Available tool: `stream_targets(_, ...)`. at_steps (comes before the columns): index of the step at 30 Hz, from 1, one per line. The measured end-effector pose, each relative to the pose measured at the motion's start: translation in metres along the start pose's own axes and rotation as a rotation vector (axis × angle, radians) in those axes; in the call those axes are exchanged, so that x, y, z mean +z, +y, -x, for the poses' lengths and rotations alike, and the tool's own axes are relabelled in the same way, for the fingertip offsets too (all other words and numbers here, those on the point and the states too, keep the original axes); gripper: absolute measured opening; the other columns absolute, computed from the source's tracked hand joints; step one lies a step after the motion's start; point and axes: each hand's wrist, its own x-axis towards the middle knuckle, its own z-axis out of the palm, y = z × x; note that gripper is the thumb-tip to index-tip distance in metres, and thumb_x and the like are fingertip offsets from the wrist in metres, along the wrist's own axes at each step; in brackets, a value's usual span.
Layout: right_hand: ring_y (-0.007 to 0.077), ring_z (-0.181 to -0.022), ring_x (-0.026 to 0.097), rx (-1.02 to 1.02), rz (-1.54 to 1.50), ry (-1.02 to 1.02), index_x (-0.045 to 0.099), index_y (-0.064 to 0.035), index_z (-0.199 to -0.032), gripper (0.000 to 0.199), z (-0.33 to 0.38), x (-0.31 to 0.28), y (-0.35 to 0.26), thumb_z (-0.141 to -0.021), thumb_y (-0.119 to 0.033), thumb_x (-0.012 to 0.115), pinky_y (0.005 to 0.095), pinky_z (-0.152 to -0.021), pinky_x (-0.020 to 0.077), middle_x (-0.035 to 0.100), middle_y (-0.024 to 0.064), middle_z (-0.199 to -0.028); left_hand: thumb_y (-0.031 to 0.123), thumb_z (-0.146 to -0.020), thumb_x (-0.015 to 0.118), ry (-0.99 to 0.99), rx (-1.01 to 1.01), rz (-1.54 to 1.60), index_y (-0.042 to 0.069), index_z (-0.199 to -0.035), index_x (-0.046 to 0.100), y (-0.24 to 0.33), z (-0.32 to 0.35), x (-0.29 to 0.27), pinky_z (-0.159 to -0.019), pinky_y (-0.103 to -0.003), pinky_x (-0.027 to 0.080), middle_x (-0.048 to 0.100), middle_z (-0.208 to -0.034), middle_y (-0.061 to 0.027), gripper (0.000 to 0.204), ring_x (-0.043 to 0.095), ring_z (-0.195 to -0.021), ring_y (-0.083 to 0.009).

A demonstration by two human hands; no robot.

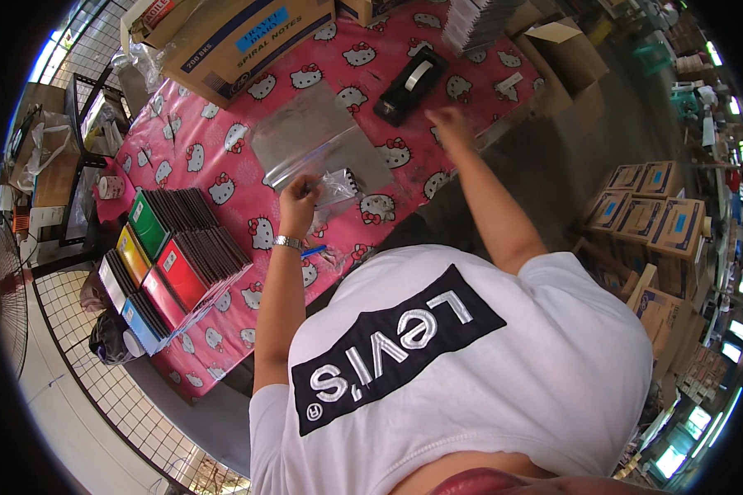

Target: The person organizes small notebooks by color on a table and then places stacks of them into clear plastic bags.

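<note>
Pink-clothed table (pixel 223 148), stacked cartons (pixel 644 214)

The desk cloth (pixel 223 157) is bright pink, printed all over with white cartoon cat faces wearing small red bows; the tape dispenser (pixel 410 85) is glossy black with a pale roll in it; the clear plastic sleeves (pixel 318 136) look silvery grey; the spiral notebooks (pixel 173 264) show covers of green, yellow, red and blue, each with a small white label, above dark page edges; the cardboard cartons (pixel 239 37) are tan with blue labels; the pen (pixel 312 251) is blue; the wristband (pixel 287 242) is silver; the shirt (pixel 470 363) is white with a black panel.
</note>
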Motion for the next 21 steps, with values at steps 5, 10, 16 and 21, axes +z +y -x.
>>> stream_targets(5, 0.0101, -0.069, 0.046, 0.426, -0.72, -0.112, 0.065, -0.0106, -0.097, 0.018, -0.012, 0.073, -0.026, -0.085, -0.023, 0.068, 0.0254, -0.06, 0.0431, 0.058, 0.0006, -0.09, 0.0, -0.081, 0.061, -0.033, 0.053, -0.057, -0.001, -0.101, 0.063, 0.009, -0.008, 0.006, -0.065, -0.021, 0.04, 0.057, -0.081, 0.0025, 0.02, 0.049, -0.072, -0.0052)
stream_targets(10, 0.0115, -0.076, 0.053, 0.276, -0.889, 0.187, 0.064, -0.0057, -0.099, 0.016, -0.016, 0.103, -0.01, -0.088, -0.017, 0.064, 0.0259, -0.061, 0.0445, 0.059, 0.0038, -0.092, -0.002, -0.083, 0.06, -0.062, -0.001, -0.005, -0.002, -0.102, 0.062, 0.016, -0.005, 0.009, -0.072, -0.021, 0.042, 0.061, -0.089, 0.0013, 0.019, 0.053, -0.079, -0.0059)
stream_targets(16, 0.0125, -0.067, 0.054, -0.006, -0.759, 0.21, 0.059, -0.0025, -0.097, 0.013, 0.02, 0.132, 0.006, -0.09, -0.014, 0.06, 0.0292, -0.063, 0.0468, 0.057, 0.0028, -0.079, 0.003, -0.082, 0.064, 0.002, 0.0, -0.066, 0.0, -0.1, 0.064, 0.013, 0.0, 0.01, -0.061, -0.022, 0.039, 0.056, -0.075, 0.0034, 0.019, 0.047, -0.067, -0.0054)
stream_targets(21, 0.0101, -0.056, 0.044, 0.498, -1.138, -0.181, 0.055, -0.0058, -0.09, 0.006, 0.007, 0.134, 0.023, -0.091, -0.011, 0.055, 0.0253, -0.056, 0.0405, 0.049, -0.0008, -0.07, 0.005, -0.082, 0.065, 0.003, -0.009, -0.055, 0.0, -0.1, 0.065, 0.013, -0.004, 0.011, -0.061, -0.021, 0.039, 0.057, -0.076, 0.0031, 0.019, 0.048, -0.067, -0.0051)
